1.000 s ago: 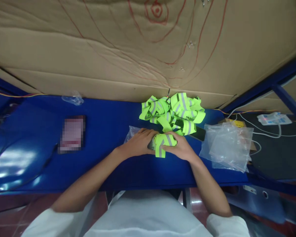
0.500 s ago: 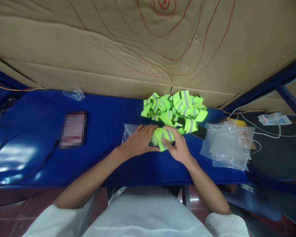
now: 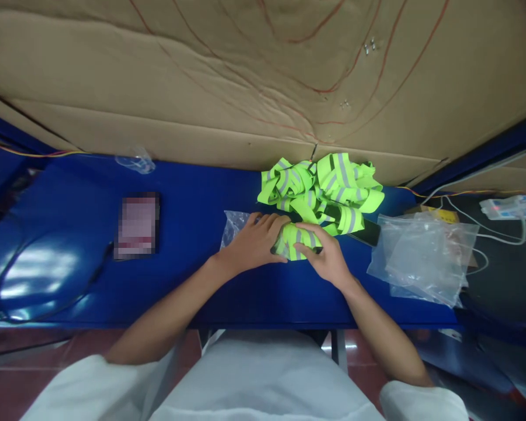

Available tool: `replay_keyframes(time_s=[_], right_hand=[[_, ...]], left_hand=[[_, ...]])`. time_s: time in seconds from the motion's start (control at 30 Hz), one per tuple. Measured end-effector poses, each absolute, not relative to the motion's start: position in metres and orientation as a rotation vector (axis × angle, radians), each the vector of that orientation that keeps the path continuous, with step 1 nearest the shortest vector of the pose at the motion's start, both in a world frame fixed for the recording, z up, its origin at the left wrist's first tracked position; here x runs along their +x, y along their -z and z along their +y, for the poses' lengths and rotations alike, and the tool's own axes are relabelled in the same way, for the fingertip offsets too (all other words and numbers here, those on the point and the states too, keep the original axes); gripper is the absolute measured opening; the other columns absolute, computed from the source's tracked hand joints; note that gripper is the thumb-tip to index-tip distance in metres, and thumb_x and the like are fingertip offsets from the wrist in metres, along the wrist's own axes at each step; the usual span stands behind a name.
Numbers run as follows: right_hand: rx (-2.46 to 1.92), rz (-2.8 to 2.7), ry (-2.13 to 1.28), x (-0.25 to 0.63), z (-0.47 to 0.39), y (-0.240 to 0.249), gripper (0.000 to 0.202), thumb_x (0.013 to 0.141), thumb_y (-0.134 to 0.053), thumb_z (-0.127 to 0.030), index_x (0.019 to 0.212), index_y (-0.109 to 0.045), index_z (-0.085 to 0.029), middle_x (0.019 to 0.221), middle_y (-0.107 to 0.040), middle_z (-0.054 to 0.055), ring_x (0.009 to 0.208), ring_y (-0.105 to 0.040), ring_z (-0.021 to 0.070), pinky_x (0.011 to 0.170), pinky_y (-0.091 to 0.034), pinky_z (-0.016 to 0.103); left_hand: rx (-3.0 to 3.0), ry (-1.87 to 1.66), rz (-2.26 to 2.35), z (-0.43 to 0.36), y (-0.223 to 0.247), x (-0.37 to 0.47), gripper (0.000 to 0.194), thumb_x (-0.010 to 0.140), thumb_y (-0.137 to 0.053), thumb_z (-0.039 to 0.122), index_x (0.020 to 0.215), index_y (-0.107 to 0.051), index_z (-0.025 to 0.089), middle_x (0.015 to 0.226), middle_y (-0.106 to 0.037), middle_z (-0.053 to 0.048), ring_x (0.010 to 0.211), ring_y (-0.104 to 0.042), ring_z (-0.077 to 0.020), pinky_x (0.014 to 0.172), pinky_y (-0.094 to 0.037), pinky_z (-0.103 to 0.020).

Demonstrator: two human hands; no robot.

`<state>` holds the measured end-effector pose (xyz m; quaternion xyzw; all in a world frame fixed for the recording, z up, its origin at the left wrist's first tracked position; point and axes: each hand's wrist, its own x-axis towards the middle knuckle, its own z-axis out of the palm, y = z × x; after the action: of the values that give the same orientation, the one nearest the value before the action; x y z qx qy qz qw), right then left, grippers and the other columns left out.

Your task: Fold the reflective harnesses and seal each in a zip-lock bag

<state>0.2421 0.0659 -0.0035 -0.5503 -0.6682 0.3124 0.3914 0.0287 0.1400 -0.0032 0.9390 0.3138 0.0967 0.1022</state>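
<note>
Between my two hands is a folded bundle of neon yellow-green reflective strap (image 3: 298, 241) with grey stripes. My left hand (image 3: 259, 238) curls over the bundle's left end, its fingers bent around it. My right hand (image 3: 326, 255) grips the right end, with the thumb on the near side and the fingers on the far side. A clear plastic bag (image 3: 233, 227) sticks out from under my left hand; how far it reaches beneath the hand is hidden. Just beyond my hands lies a loose heap of the same reflective strap (image 3: 342, 186).
Clear plastic bags (image 3: 423, 260) are stacked at the right end of the blue table (image 3: 175, 204). A dark flat phone-like object (image 3: 370, 233) lies beside them. A blurred-out rectangular item (image 3: 137, 227) and a crumpled plastic bag (image 3: 137, 161) are on the left. Cardboard (image 3: 201, 76) walls the back.
The strap bundle's loose near end has been tucked in, so it looks more compact between my hands. The whole view has shifted slightly; the heap and bags stay in place.
</note>
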Motion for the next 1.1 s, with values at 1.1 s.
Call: replay_keyframes(time_s=[1.1], right_hand=[[-1.088, -1.869, -1.201, 0.262, 0.066, -0.022, 0.027, 0.097, -0.066, -0.027, 0.124, -0.07, -0.026, 0.125, -0.074, 0.005, 0.115, -0.07, 0.0226, 0.099, -0.055, 0.037]], left_hand=[[2.487, -0.021, 1.045, 0.107, -0.022, 0.031, 0.069, 0.073, -0.08, 0.068, 0.112, -0.057, 0.016, 0.11, -0.071, -0.01, 0.105, -0.068, -0.0341, 0.093, -0.045, -0.046]])
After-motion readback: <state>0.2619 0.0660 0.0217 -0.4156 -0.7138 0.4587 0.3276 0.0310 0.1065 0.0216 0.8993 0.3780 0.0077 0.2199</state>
